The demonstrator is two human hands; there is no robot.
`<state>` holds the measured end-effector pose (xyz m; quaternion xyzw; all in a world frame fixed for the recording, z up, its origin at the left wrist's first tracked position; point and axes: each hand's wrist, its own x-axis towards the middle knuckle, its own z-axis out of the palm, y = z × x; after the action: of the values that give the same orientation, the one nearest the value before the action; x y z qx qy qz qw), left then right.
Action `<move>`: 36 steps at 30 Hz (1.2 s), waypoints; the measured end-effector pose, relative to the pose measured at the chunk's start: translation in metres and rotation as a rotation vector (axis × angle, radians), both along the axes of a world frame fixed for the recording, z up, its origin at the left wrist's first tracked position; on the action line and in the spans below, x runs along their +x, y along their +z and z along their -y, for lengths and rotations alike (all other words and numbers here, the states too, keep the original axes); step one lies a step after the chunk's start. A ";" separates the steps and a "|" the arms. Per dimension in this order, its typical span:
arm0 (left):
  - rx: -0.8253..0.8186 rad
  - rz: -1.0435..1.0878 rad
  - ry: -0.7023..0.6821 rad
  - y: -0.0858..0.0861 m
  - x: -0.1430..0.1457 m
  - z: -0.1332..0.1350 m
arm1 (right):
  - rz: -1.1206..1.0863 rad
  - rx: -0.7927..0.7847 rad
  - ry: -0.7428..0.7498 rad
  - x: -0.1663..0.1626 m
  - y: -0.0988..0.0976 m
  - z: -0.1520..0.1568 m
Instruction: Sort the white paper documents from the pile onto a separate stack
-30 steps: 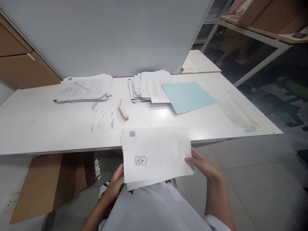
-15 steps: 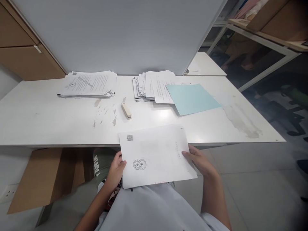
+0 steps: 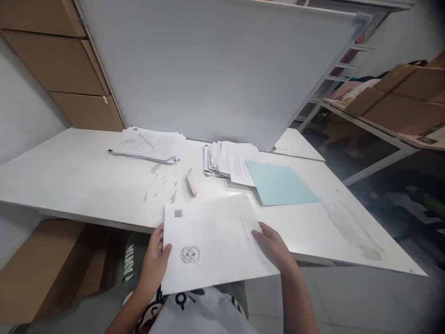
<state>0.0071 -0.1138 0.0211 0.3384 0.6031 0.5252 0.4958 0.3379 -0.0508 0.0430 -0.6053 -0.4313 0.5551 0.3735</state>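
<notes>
A white printed sheet of paper [image 3: 215,250], with a QR code and two overlapping round stamps, is held in front of me at the table's near edge. Whether more sheets lie beneath it I cannot tell. My left hand [image 3: 153,260] pinches its left edge, thumb on top. On the right edge my right hand [image 3: 274,246] grips it the same way, fingers partly hidden underneath. Beyond the paper a cream stapler [image 3: 191,186] lies on the white table [image 3: 86,185]. A light blue sheet [image 3: 281,184] overlaps a fanned pile of printed papers [image 3: 239,162].
Another paper stack [image 3: 149,144] lies at the back left. Behind it rises a grey panel [image 3: 222,69], with cardboard boxes [image 3: 79,69] piled on its left. An open cardboard box [image 3: 38,264] stands below the table. A shelf with boxes [image 3: 399,99] is at the right.
My view has tilted up, showing more of the panel and boxes. Both hands still hold the paper, which sits slightly further left and lower in view.
</notes>
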 end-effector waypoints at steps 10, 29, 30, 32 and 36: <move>-0.079 -0.112 0.109 0.021 -0.015 -0.015 | 0.003 -0.049 0.102 -0.038 0.011 -0.073; 0.212 -1.339 -0.155 0.000 -0.023 -0.025 | -0.021 -0.061 0.108 -0.035 0.007 -0.071; 0.203 -1.356 -0.157 -0.002 -0.023 -0.026 | -0.021 -0.061 0.109 -0.035 0.007 -0.070; 0.192 -1.377 -0.159 -0.004 -0.024 -0.027 | -0.010 -0.064 0.111 -0.035 0.007 -0.067; 0.188 -1.402 -0.181 -0.003 -0.026 -0.027 | 0.019 -0.078 0.087 -0.036 0.010 -0.063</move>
<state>-0.0188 -0.0871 0.0180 0.6866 0.7016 0.1907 0.0017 0.3017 0.0125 0.0526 -0.6053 -0.4386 0.5816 0.3210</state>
